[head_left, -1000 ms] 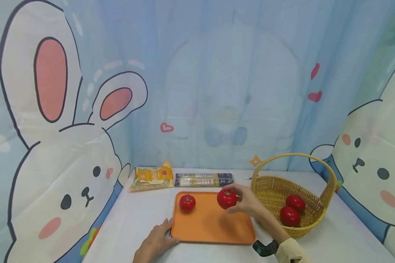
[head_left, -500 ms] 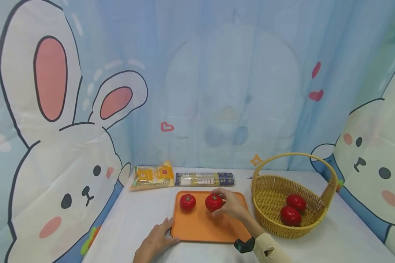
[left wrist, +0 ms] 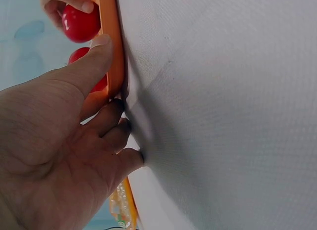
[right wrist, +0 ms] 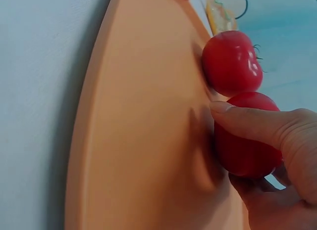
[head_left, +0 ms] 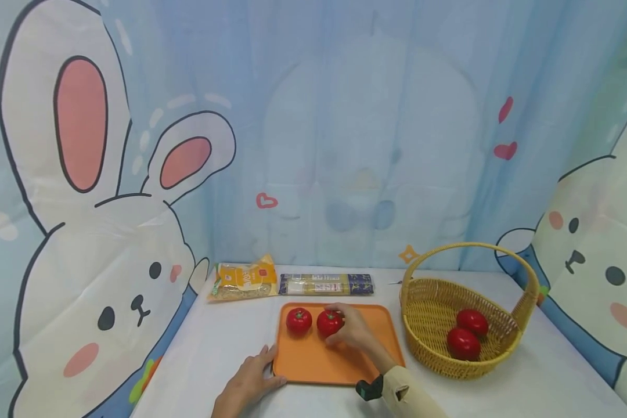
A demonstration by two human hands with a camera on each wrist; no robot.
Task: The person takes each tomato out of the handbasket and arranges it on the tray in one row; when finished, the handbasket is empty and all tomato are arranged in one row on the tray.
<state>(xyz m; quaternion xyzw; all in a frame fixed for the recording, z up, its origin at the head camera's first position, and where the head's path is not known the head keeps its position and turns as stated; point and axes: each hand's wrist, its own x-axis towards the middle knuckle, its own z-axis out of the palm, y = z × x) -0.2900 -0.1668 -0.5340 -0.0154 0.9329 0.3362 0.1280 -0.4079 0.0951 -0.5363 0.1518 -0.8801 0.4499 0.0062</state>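
Observation:
My right hand point(head_left: 352, 329) holds a red tomato point(head_left: 328, 324) at the far side of an orange tray point(head_left: 345, 363). In the right wrist view, the thumb lies across this tomato point(right wrist: 247, 148) and fingers curl round its other side. Close to it on the left sits another red tomato point(head_left: 299, 321), its green stem upward. My left hand point(head_left: 251, 374) grips the tray's front left corner. The left wrist view shows that thumb point(left wrist: 96, 62) against the tray's rim point(left wrist: 113, 42), with the other fingers bent at the adjoining side.
A yellow wicker basket point(head_left: 428, 348) with a tall handle stands right of the tray, holding two red, smooth, rounded items point(head_left: 464, 343). Behind the tray lie a yellow bag of grain point(head_left: 245, 281) and a long blue-ended packet point(head_left: 326, 284). A rabbit-print curtain point(head_left: 313, 145) hangs behind the white table.
My right hand has carried its tomato leftward and down onto or close to the tray, next to the other tomato. My left hand stays at the tray's corner.

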